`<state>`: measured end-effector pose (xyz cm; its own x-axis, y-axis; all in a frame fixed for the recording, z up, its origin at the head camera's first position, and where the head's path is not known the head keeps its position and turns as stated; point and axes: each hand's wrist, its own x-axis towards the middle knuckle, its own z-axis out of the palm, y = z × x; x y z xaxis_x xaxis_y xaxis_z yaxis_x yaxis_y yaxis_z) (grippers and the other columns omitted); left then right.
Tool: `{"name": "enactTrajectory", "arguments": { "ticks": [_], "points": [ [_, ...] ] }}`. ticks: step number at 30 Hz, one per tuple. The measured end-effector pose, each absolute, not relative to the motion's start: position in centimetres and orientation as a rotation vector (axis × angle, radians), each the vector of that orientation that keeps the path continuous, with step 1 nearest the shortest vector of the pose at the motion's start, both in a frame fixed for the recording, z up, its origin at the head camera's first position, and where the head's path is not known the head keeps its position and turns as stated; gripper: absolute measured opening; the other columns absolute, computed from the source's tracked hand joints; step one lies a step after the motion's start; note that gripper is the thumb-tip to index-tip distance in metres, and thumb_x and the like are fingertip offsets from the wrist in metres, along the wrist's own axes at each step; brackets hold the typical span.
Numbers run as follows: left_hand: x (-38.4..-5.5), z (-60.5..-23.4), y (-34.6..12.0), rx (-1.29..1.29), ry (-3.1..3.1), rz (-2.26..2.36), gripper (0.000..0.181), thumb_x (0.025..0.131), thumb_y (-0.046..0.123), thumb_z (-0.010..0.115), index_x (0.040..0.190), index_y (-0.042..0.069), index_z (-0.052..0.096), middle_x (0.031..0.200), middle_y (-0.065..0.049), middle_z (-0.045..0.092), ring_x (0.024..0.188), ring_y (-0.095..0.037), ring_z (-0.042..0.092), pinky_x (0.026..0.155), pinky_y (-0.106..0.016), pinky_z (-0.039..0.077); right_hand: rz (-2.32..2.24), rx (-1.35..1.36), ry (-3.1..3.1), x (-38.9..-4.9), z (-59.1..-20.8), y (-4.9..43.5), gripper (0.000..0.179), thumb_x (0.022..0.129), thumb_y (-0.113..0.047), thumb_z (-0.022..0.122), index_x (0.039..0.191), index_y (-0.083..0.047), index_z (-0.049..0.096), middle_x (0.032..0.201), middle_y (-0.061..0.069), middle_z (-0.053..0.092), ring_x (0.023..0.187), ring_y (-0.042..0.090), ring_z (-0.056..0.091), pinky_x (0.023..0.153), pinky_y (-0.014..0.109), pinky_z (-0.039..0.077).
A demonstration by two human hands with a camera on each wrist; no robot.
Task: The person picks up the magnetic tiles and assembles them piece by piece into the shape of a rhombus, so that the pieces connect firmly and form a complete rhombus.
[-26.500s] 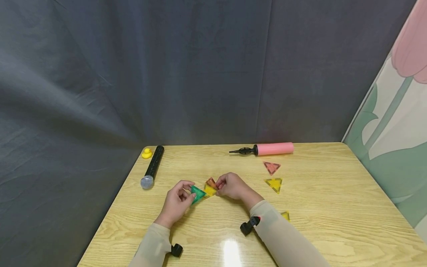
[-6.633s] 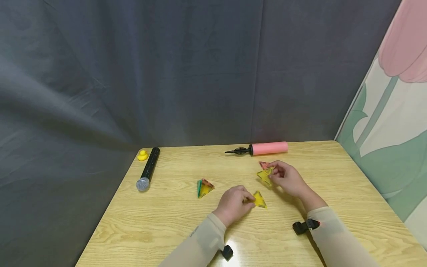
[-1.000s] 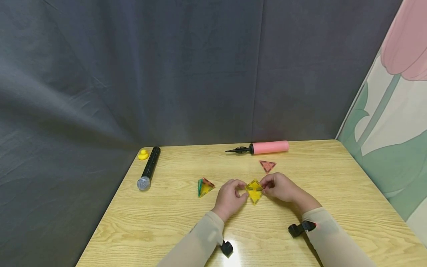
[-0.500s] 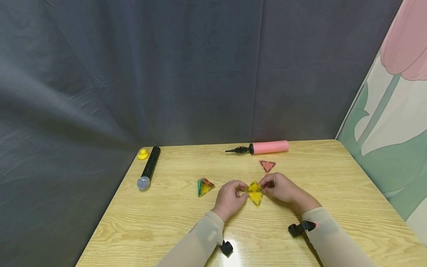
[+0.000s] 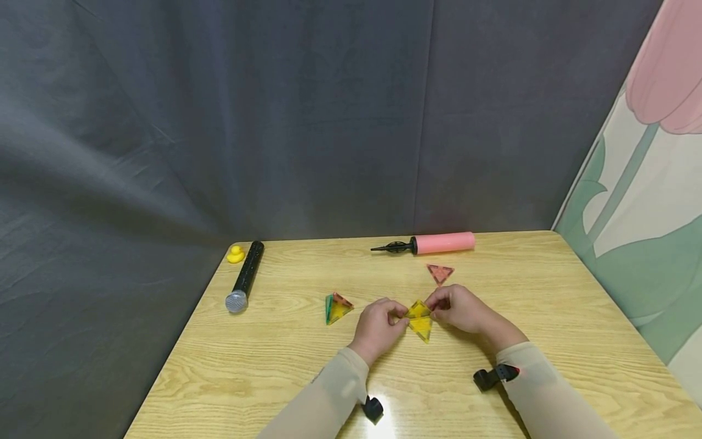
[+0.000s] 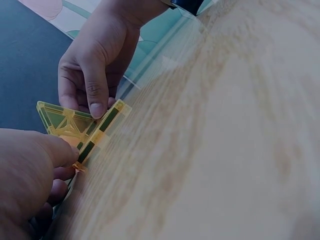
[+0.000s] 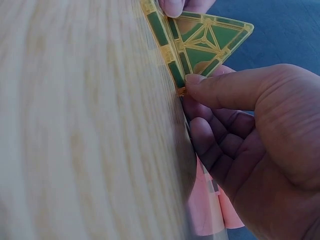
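Observation:
Two yellow triangular magnetic tiles meet along one edge between the hands, near the middle of the table. The far yellow tile (image 5: 419, 308) rises at a slant, as the right wrist view shows of the raised tile (image 7: 215, 42). Toward the person, the near yellow tile (image 5: 421, 330) lies low on or close to the tabletop. My left hand (image 5: 378, 326) pinches the left corner at the seam with thumb and fingers. At the right corner, my right hand (image 5: 460, 310) pinches with its thumb in front. The fingertips hide both corners.
A small pyramid of green, yellow and red tiles (image 5: 338, 308) stands left of the hands. Behind the right hand lies a red triangular tile (image 5: 440, 273). Farther back are a pink hand pump (image 5: 444, 242), a microphone (image 5: 248, 277) and a yellow rubber duck (image 5: 236, 254).
Since 6.6 seconds ago the separate yellow tiles have come edge to edge. Over the last second the pair has shifted slightly toward the person. Tiles held 26.5 seconds ago now form the pyramid.

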<state>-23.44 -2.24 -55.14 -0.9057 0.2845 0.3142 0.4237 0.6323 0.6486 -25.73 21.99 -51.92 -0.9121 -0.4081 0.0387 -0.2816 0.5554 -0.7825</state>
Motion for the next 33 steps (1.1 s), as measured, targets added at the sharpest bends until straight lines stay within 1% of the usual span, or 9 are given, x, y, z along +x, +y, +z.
{"name": "enactTrajectory", "arguments": {
  "ticks": [2, 7, 10, 15, 19, 23, 29, 33],
  "points": [
    [-23.5, -55.1, -2.2, -0.588, -2.668, -1.129, 0.009, 0.092, 0.022, 0.084, 0.1, 0.025, 0.08, 0.09, 0.017, 0.067, 0.068, 0.003, 0.051, 0.063, -0.018, 0.045, -1.292, -0.587, 2.635, -25.7, -51.9, 22.0, 0.02, 0.09, 0.008, 0.074, 0.1, -0.008, 0.079, 0.096, 0.008, 0.074, 0.083, 0.019, 0.063, 0.072, 0.029, 0.054],
    [-23.5, -55.0, -2.2, -0.592, -2.664, -1.131, 0.008, 0.092, 0.022, 0.084, 0.098, 0.025, 0.08, 0.089, 0.017, 0.067, 0.068, 0.004, 0.051, 0.063, -0.018, 0.045, -1.299, -0.595, 2.633, -25.8, -51.9, 22.0, 0.019, 0.089, 0.007, 0.075, 0.1, -0.008, 0.079, 0.095, 0.01, 0.074, 0.082, 0.019, 0.063, 0.072, 0.029, 0.053],
    [-23.5, -55.0, -2.2, -0.59, -2.666, -1.13, 0.008, 0.092, 0.022, 0.084, 0.098, 0.025, 0.08, 0.089, 0.018, 0.066, 0.069, 0.004, 0.051, 0.063, -0.017, 0.046, -1.303, -0.611, 2.633, -25.8, -52.0, 22.0, 0.019, 0.089, 0.007, 0.075, 0.1, -0.008, 0.079, 0.094, 0.008, 0.074, 0.082, 0.019, 0.063, 0.071, 0.029, 0.054],
    [-23.3, -55.0, -2.3, -0.582, -2.679, -1.136, 0.008, 0.092, 0.023, 0.084, 0.098, 0.025, 0.08, 0.089, 0.019, 0.065, 0.069, 0.003, 0.052, 0.064, -0.018, 0.046, -1.303, -0.634, 2.639, -25.9, -52.3, 22.2, 0.021, 0.089, 0.008, 0.073, 0.099, -0.009, 0.079, 0.094, 0.002, 0.075, 0.082, 0.018, 0.064, 0.072, 0.028, 0.054],
    [-23.0, -54.8, -2.3, -0.575, -2.687, -1.158, 0.007, 0.092, 0.022, 0.083, 0.098, 0.024, 0.08, 0.089, 0.017, 0.066, 0.069, 0.002, 0.052, 0.064, -0.018, 0.046, -1.296, -0.616, 2.638, -25.8, -52.2, 22.3, 0.024, 0.089, 0.008, 0.072, 0.101, -0.011, 0.08, 0.096, -0.001, 0.074, 0.083, 0.017, 0.063, 0.072, 0.028, 0.054],
    [-22.8, -54.4, -2.2, -0.579, -2.683, -1.186, 0.007, 0.092, 0.02, 0.083, 0.098, 0.021, 0.08, 0.09, 0.015, 0.068, 0.07, 0.002, 0.052, 0.064, -0.019, 0.046, -1.292, -0.572, 2.661, -25.8, -52.0, 22.7, 0.026, 0.089, 0.009, 0.07, 0.103, -0.011, 0.08, 0.095, 0.0, 0.074, 0.084, 0.019, 0.064, 0.072, 0.029, 0.054],
    [-22.7, -54.1, -2.2, -0.58, -2.687, -1.176, 0.006, 0.093, 0.019, 0.082, 0.098, 0.021, 0.08, 0.091, 0.013, 0.069, 0.068, 0.001, 0.051, 0.063, -0.019, 0.046, -1.305, -0.58, 2.723, -26.2, -51.8, 23.6, 0.019, 0.093, 0.002, 0.073, 0.108, -0.008, 0.078, 0.092, 0.005, 0.072, 0.085, 0.019, 0.064, 0.075, 0.029, 0.054],
    [-22.8, -54.0, -2.2, -0.585, -2.689, -1.163, 0.006, 0.094, 0.02, 0.082, 0.099, 0.021, 0.08, 0.091, 0.014, 0.068, 0.067, 0.001, 0.05, 0.062, -0.019, 0.046, -1.321, -0.594, 2.768, -26.4, -51.4, 23.8, 0.017, 0.094, 0.001, 0.073, 0.107, -0.008, 0.079, 0.091, 0.003, 0.07, 0.084, 0.02, 0.062, 0.074, 0.03, 0.053]
  ]
}}
